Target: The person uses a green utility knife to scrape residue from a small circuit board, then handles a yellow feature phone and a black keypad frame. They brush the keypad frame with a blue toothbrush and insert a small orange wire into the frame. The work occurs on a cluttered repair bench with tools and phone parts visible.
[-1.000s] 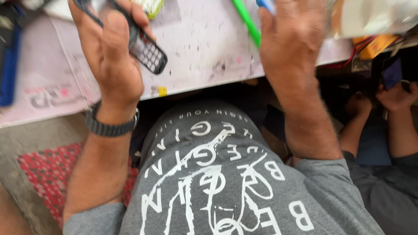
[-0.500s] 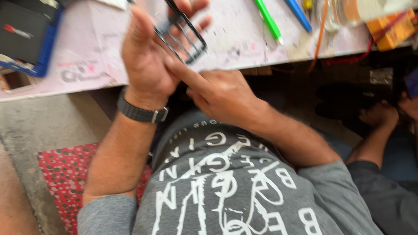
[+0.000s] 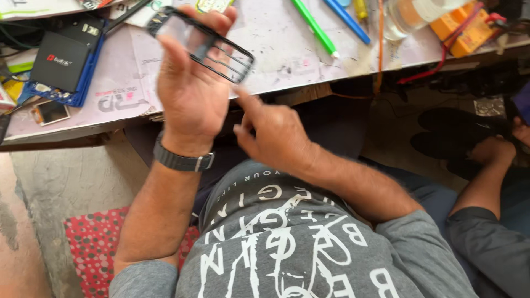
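We gripped the black phone frame (image 3: 201, 41) edgewise in our left hand (image 3: 190, 94), fingers closed round it, exposing its face to our empty, half-curled right hand (image 3: 276, 135).

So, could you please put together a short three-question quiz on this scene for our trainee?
1. True or false: the left hand holds a black phone frame.
2. Which is nearer the clear bottle: (a) the green pen or (b) the blue pen?
3. What does the left wrist wear?

Key:
1. True; the right hand only points a finger up at it.
2. b.
3. A dark wristwatch.
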